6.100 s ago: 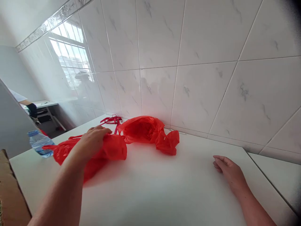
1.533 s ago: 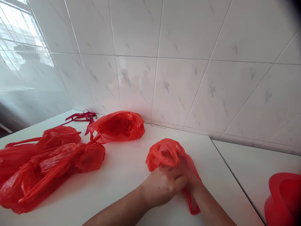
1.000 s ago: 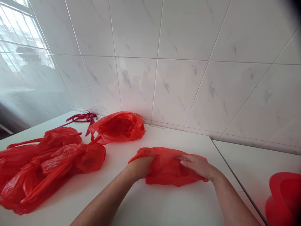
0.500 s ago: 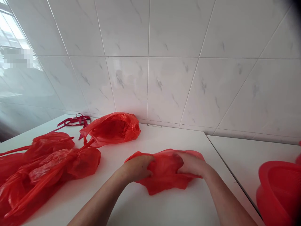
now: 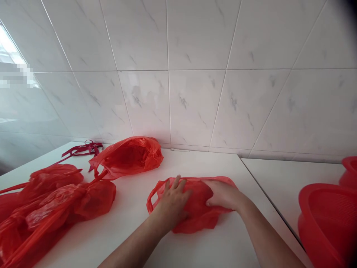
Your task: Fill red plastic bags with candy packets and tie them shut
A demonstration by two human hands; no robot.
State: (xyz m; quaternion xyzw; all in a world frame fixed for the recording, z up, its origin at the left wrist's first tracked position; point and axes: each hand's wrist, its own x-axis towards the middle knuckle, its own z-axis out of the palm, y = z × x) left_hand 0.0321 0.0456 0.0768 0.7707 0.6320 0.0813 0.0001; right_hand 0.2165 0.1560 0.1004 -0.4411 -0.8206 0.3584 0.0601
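Note:
A crumpled red plastic bag (image 5: 199, 221) lies on the white tabletop in front of me. My left hand (image 5: 174, 204) rests over its left side with fingers spread, touching the film beside a loop handle. At the bag's right side is my right hand (image 5: 224, 194). Its fingers go in behind the red film and are hidden; the thumb shows apart from them, and whether it grips the film is unclear. Behind and to the left, another red plastic bag (image 5: 125, 162) stands with its mouth agape.
A heap of red plastic bags (image 5: 60, 208) covers the left of the table. Dark red ribbon (image 5: 86, 149) lies at the back left. Red plastic baskets (image 5: 309, 223) stand on the right, past a seam in the tabletop. A tiled wall (image 5: 195, 111) rises behind.
My left hand has moved from the bag's inside to over its left side, its fingers spreading. The left handle loop now shows. My right hand stays in the bag. The view has shifted slightly right.

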